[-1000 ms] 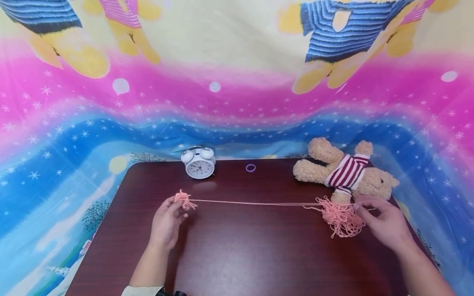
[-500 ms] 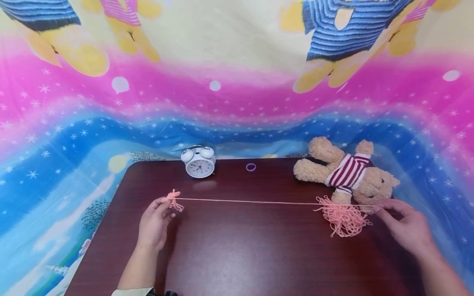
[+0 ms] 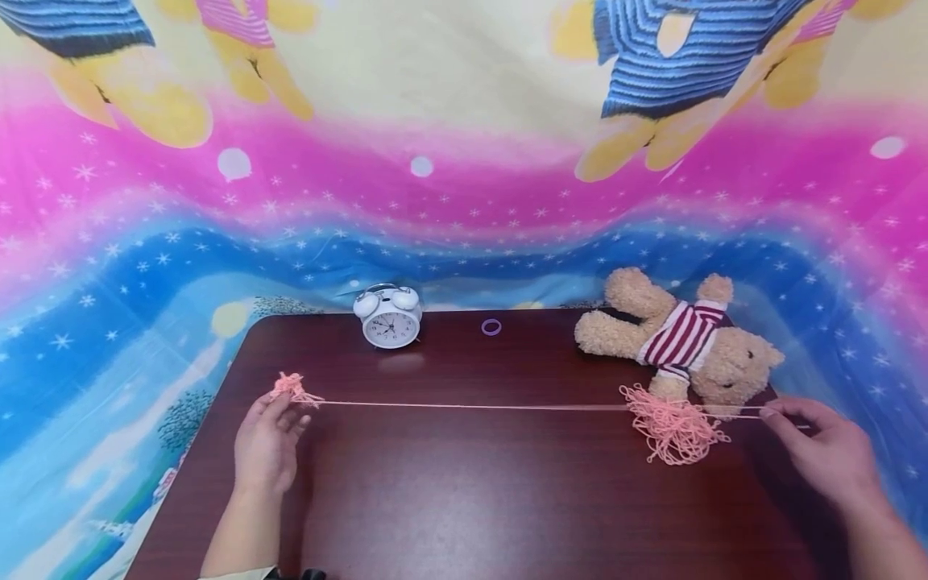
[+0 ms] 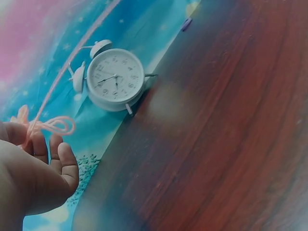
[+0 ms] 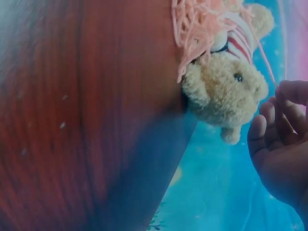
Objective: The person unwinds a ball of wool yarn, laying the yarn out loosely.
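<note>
In the head view my left hand (image 3: 270, 443) pinches a small looped bundle of pink yarn (image 3: 292, 387) between thumb and fingers. From it a taut strand (image 3: 471, 406) runs across above the table to the right side. There my right hand (image 3: 834, 451) pinches yarn between thumb and forefinger. A loose tangled heap of pink yarn (image 3: 674, 427) lies just left of the right hand, beside a plush teddy bear (image 3: 681, 342) in a striped shirt. The left wrist view shows the bundle's loops (image 4: 60, 125) sticking out past the fingers.
At the back of the dark wooden table (image 3: 464, 499) stand a white twin-bell alarm clock (image 3: 391, 326) and, to its right, a small purple ring (image 3: 490, 327). A printed curtain (image 3: 464, 201) hangs behind the table and along its sides.
My left hand has moved left with the yarn bundle, and my right hand has moved right. The strand between them has grown longer. Clock, ring and bear stay put.
</note>
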Motion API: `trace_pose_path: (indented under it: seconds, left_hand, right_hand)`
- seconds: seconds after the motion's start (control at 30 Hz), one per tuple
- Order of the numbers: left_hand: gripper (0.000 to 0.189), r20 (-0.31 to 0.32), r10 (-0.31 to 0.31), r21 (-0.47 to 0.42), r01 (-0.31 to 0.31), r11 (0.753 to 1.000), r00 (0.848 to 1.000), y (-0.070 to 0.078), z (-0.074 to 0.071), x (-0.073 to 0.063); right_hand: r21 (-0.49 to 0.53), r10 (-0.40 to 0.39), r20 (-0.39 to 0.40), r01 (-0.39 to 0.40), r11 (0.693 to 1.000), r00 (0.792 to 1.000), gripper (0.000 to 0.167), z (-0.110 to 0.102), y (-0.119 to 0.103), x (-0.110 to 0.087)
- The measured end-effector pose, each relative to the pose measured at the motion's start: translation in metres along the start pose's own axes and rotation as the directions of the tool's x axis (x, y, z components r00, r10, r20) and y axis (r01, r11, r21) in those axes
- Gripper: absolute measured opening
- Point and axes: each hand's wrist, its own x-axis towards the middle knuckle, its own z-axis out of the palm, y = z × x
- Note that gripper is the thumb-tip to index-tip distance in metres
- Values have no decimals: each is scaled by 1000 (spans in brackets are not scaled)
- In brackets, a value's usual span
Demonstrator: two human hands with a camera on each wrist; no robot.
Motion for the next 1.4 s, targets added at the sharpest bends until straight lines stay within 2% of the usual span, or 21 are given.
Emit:
trace_pose_path:
  seconds: [0.3, 0.53, 0.67, 0.83, 1.0, 1.2, 1.4]
  left_hand:
    - [13, -43, -33, -141, 27, 990, 999, 16, -19, -2]
    - [23, -23, 23, -176, -27, 984, 999, 16, -26, -1]
    - [23, -7, 19, -199, -20, 980, 1000, 15, -25, -1]
    - [25, 19, 14, -166, -11, 986, 1000, 13, -21, -1]
    - [24, 43, 19, -137, -13, 990, 999, 10, -17, -1]
    - [24, 57, 22, -115, -16, 993, 998, 8, -9, -2]
    - [19, 78, 26, -92, -19, 996, 997, 6, 1, -4]
  right_hand:
    - [7, 30, 0, -30, 1000, 1000, 25, -3, 6, -3]
    - [1, 51, 8, -51, 999, 999, 28, -1, 10, -5]
    - [9, 19, 21, -19, 1000, 1000, 26, 4, 11, -5]
    - [3, -13, 88, 13, 1000, 996, 30, 14, 7, -4]
    - [-43, -76, 142, 83, 996, 987, 27, 23, 1, -4]
    - [-42, -153, 189, 164, 986, 970, 24, 28, -3, -2]
    - [-33, -186, 162, 193, 981, 969, 23, 28, -19, -1]
